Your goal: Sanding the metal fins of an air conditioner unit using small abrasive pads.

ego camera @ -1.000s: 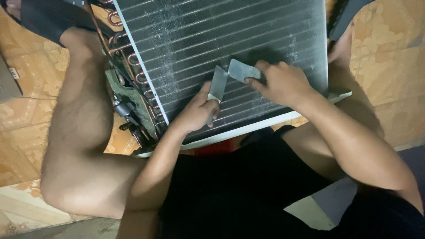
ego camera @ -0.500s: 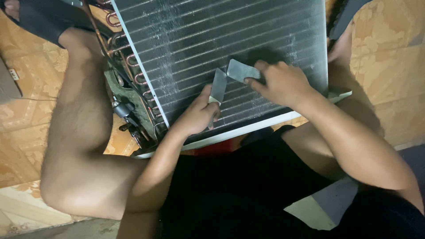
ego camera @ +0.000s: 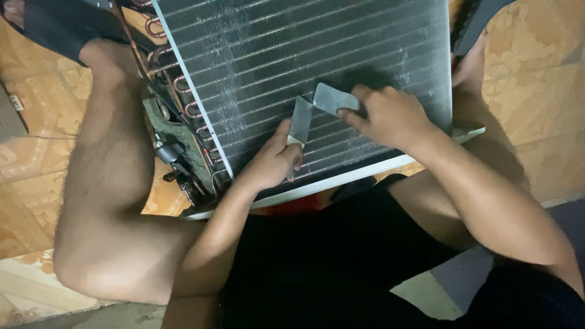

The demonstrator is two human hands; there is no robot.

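A large finned coil panel with a white frame lies between my legs. My left hand grips a flat metal blade that rests tip-up on the fins near the panel's lower edge. My right hand presses a second flat metal piece against the fins just right of the blade. The two metal pieces nearly touch at their upper ends.
Copper tube bends and dark fittings run along the panel's left side. My bare left leg lies left of it, my right leg under the right forearm. Orange patterned floor tiles surround everything.
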